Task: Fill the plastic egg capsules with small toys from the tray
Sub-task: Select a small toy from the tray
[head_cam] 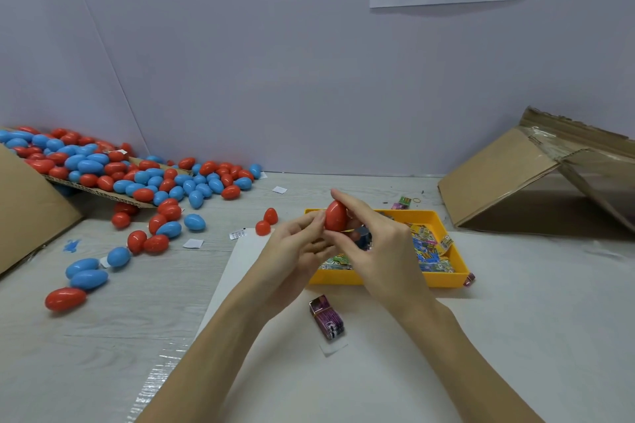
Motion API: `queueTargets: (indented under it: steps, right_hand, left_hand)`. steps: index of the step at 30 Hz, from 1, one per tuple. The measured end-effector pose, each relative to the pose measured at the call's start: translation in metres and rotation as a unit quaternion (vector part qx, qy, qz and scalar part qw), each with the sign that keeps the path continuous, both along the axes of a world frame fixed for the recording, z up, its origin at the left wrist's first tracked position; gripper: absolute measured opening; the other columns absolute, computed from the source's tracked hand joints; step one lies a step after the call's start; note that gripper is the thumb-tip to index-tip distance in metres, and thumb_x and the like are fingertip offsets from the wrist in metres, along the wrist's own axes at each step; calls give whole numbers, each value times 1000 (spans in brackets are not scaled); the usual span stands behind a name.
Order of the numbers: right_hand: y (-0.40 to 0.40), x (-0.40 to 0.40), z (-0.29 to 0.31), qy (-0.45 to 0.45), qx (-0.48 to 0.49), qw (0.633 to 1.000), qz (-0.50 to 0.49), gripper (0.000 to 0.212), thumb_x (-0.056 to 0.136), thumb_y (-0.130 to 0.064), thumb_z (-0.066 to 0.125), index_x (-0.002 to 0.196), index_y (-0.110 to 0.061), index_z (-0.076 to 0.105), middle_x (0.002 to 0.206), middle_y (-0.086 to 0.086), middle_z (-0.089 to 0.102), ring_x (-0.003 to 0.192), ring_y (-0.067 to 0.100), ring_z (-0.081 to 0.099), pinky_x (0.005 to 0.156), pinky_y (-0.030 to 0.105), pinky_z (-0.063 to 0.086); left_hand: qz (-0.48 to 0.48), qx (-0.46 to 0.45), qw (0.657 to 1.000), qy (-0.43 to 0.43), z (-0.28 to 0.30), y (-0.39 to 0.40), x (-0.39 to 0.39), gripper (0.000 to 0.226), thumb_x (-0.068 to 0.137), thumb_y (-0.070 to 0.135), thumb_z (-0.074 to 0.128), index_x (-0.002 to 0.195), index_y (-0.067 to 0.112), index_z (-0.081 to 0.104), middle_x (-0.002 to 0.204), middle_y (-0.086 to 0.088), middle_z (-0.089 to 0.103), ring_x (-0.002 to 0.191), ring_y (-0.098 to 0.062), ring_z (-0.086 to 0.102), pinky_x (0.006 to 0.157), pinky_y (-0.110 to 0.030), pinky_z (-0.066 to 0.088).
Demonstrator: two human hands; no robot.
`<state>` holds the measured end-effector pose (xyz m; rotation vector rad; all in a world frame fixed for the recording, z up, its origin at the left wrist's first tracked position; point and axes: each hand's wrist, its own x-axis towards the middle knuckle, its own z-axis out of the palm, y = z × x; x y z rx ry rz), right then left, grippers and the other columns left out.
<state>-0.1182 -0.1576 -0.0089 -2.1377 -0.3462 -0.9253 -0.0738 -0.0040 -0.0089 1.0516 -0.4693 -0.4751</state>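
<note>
Both hands hold one red egg capsule [335, 216] upright above the near left corner of the yellow tray [446, 280]. My left hand [297, 245] grips it from the left and below. My right hand [369, 237] pinches it from the right, index finger over its top. The tray holds several small colourful toy packets [427, 251]. Two red capsule halves [266, 222] lie on the table left of the tray. A purple toy packet [326, 317] lies in front of the tray on the white sheet.
A heap of red and blue egg capsules [137, 178] spills from a cardboard flap at the left, with loose ones [86, 273] scattered nearer me. An open cardboard box [536, 178] lies on its side at the right. Small paper slips [193, 243] dot the table.
</note>
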Motion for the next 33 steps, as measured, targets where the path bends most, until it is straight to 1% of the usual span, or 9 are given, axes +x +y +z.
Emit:
queueTargets:
  steps: [5,9,17,20,23,25,27,29,33]
  right_hand:
    - [-2,-1,3,-10,-16,1000,11,60,87,-24,80,142,-12,60,121,4,74,105,1,63,95,6,47]
    - [-2,-2,4,-5,6,1000,-8,52,85,-22,83,134,-16,68,97,-2,75,86,3,64,83,7,50]
    - [-6,-1,4,24,-8,1000,5,47,88,-22,81,132,-16,68,82,-10,67,72,-16,58,75,4,48]
    - [-9,1,0,37,-22,999,14,54,88,-22,80,139,-16,64,107,-2,76,88,-2,65,85,17,55]
    - [-10,2,-2,64,-46,995,60,71,90,-19,79,153,-22,47,135,-1,68,116,0,61,102,18,50]
    - [-11,4,-1,89,-58,992,63,81,93,-27,76,160,-31,31,140,-4,63,107,5,64,100,21,52]
    - [-15,6,-2,90,-25,995,26,71,97,-26,70,159,-30,36,138,-6,65,99,17,69,92,27,57]
    - [-23,10,-4,72,-24,996,-35,44,99,-19,67,142,-20,61,125,-5,73,101,11,70,92,27,58]
    - [-31,15,-11,142,-79,984,-67,12,95,-15,73,103,-19,80,97,-2,73,85,5,63,76,7,45]
  left_hand:
    - [-10,-1,1000,9,2,0,0,42,105,34,53,124,0,71,130,-24,68,128,-33,63,101,-32,53]
    - [-16,-6,1000,10,1,-1,0,44,107,34,51,127,-1,68,132,-25,66,130,-33,61,104,-32,51]
    - [13,22,1000,16,5,-6,-5,45,107,41,50,118,6,75,125,-24,70,124,-32,66,98,-29,55]
    - [75,55,996,1,7,-7,-6,40,96,44,64,111,10,79,115,-20,75,113,-29,72,87,-25,58]
    - [123,84,988,-31,5,-2,-3,34,94,29,70,120,8,73,113,-20,75,108,-31,73,88,-30,59]
    - [144,83,986,-21,5,1,0,32,95,25,68,122,7,70,112,-17,76,107,-30,74,88,-30,61]
    - [167,77,983,-11,7,5,4,30,96,21,67,122,8,69,113,-13,77,108,-26,74,88,-28,60]
    - [186,71,980,-3,6,8,7,29,98,17,64,124,6,68,116,-12,76,108,-25,74,93,-29,60]
    - [205,72,976,8,4,10,11,27,106,19,55,124,4,67,112,-13,77,104,-25,76,87,-26,61]
